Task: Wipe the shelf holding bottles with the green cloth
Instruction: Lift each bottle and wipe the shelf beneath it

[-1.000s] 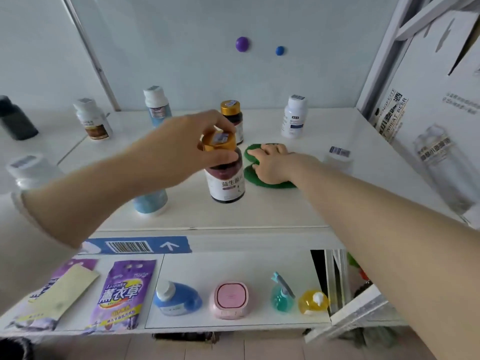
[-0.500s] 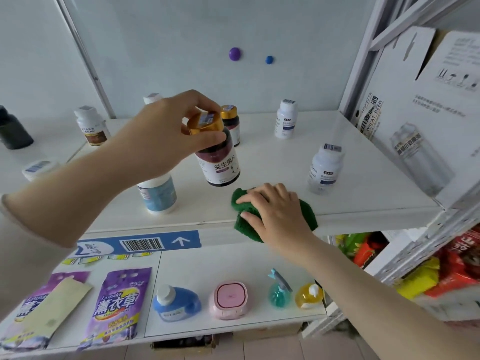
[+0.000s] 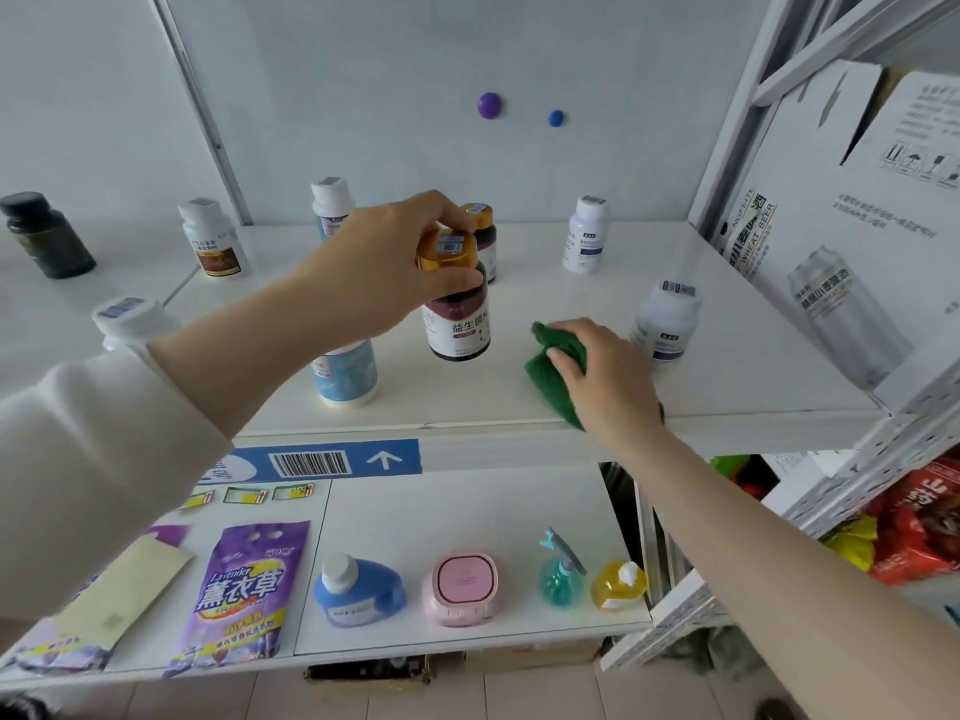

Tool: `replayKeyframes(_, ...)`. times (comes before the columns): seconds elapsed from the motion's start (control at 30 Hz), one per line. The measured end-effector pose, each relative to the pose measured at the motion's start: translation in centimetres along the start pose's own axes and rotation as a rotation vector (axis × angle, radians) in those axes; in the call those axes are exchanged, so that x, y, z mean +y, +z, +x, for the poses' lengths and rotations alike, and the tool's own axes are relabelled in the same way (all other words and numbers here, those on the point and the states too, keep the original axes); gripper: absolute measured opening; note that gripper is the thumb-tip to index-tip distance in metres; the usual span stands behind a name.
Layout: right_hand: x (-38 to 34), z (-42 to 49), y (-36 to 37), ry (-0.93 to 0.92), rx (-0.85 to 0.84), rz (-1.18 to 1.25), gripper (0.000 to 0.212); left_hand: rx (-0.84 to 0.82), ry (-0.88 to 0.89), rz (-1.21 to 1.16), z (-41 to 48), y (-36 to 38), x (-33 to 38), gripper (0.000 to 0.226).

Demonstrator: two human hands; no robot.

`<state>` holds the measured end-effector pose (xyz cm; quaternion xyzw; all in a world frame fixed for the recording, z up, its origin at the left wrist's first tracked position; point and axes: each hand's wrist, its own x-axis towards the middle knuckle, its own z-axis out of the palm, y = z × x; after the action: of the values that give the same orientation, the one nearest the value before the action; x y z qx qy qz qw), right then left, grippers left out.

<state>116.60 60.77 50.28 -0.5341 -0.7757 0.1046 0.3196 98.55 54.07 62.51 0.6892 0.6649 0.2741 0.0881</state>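
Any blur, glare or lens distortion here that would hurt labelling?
Head view: light soft and even, shadows faint; rack post leans and shelf edge curves from the wide lens; sleeve at the left edge soft; held bottle label partly legible; no strong glare.

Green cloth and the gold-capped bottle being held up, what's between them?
Nothing: the head view shows only bare white shelf between the green cloth and the gold-capped bottle in the left hand.

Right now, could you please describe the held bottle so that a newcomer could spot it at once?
Over the upper shelf, left of the green cloth, the left hand grips a dark bottle by its gold cap. The only other gold-capped bottle stands behind it, untouched.
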Motion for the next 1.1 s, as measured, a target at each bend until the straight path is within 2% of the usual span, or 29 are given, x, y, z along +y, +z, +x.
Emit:
replayKeyframes(0.1, -0.7, 0.7, 2.4, -0.052, -0.066, -0.209, 0.035, -0.024, -0.013, 0.01, 0.1, 0.2, -0.4, 0.042)
replayKeyframes(0.27, -3.6, -2.5, 2.9, -0.292, -0.15, -0.055, 0.034, -0.046, -0.031, 0.017, 0.5, 0.9, -1.1, 0.042)
replayKeyframes(0.33, -3.3, -4.3, 2.6, -0.367, -0.125, -0.087, 0.028, -0.061, -0.037, 0.015, 0.8, 1.3, -1.2, 0.042)
replayKeyframes(0.47, -1.9, -6.6, 0.9, -0.371, -0.009, -0.11, 0.019, -0.121, -0.012, 0.022, 0.8, 2.7, -0.8, 0.038)
replayKeyframes(0.53, -1.5, -7.8, -0.6, -0.273, -0.055, 0.018, 0.016, -0.154, 0.012, 0.034, 1.0, 3.6, -0.6, 0.037)
replayKeyframes(0.67, -0.4, -9.2, -3.4, 0.159, -0.182, 0.531, 0.016, -0.193, 0.03, 0.055, 1.6, 4.9, -0.8, 0.038)
replayKeyframes(0.8, 2.1, -8.9, -6.7, 0.465, -0.031, 0.839, 0.02, -0.184, 0.02, 0.05, 1.9, 5.9, -1.0, 0.038)
replayKeyframes(0.97, 5.1, -5.9, -11.2, 0.466, 0.104, 0.932, 0.018, -0.184, 0.015, 0.082, 1.5, 6.0, -0.6, 0.049)
replayKeyframes(1.03, 6.5, -4.1, -12.3, 0.463, 0.144, 0.951, 0.018, -0.092, 0.021, 0.142, 1.6, 6.2, 0.7, 0.06)
replayKeyframes(1.1, 8.0, -2.1, -12.7, 0.457, 0.148, 0.937, 0.019, 0.065, 0.09, 0.093, 1.9, 6.9, 3.3, 0.063)
